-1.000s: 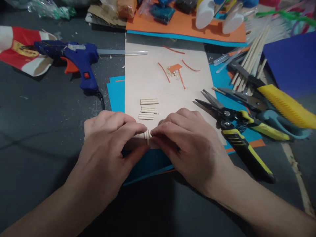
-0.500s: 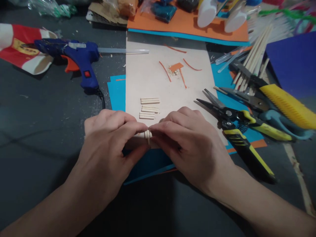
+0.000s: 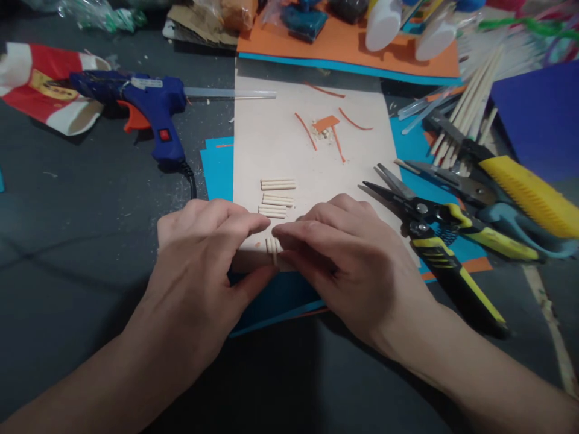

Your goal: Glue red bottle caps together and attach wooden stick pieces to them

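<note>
Short sticks point(image 3: 274, 248), long axis fore-and-aft

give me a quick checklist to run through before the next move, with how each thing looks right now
1. Three groups of short sticks lying on the pale sheet: ok.
2. Right hand firmly gripping the sticks between the hands: cannot tell, its fingers hide the contact.
3. Left hand pinched shut: not ok, thumb and forefinger stand apart.
4. Glue gun apart from both hands: ok.
5. Its cord free of the left hand: cannot tell, partly hidden.
6. Yellow-handled cutters closed: not ok, blades spread.
</note>
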`<state>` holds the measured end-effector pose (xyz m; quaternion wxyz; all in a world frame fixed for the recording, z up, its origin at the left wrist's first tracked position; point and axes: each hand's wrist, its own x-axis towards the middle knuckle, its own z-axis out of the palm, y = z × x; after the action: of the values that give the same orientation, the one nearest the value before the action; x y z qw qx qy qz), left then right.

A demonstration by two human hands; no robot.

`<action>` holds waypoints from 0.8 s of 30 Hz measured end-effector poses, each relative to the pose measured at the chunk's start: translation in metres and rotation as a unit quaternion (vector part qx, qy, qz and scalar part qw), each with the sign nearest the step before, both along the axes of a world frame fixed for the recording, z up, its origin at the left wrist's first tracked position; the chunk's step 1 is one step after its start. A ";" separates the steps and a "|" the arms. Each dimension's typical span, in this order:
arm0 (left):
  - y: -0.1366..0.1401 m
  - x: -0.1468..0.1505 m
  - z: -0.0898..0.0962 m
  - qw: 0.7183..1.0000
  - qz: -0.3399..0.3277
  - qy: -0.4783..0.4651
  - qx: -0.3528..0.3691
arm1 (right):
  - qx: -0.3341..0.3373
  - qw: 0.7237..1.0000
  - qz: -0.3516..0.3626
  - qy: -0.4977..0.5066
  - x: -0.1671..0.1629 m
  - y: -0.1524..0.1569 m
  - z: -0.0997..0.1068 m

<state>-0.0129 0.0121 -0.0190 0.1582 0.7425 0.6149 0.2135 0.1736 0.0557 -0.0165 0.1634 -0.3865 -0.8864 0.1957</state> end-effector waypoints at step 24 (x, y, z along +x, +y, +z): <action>-0.001 0.000 0.002 1.000 -0.018 0.021 -0.004 | -0.009 0.999 0.022 0.021 0.001 0.001 0.001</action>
<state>-0.0133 0.0112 -0.0173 0.1516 0.7574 0.6053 0.1922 0.1749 0.0563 -0.0150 0.1741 -0.3640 -0.8892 0.2156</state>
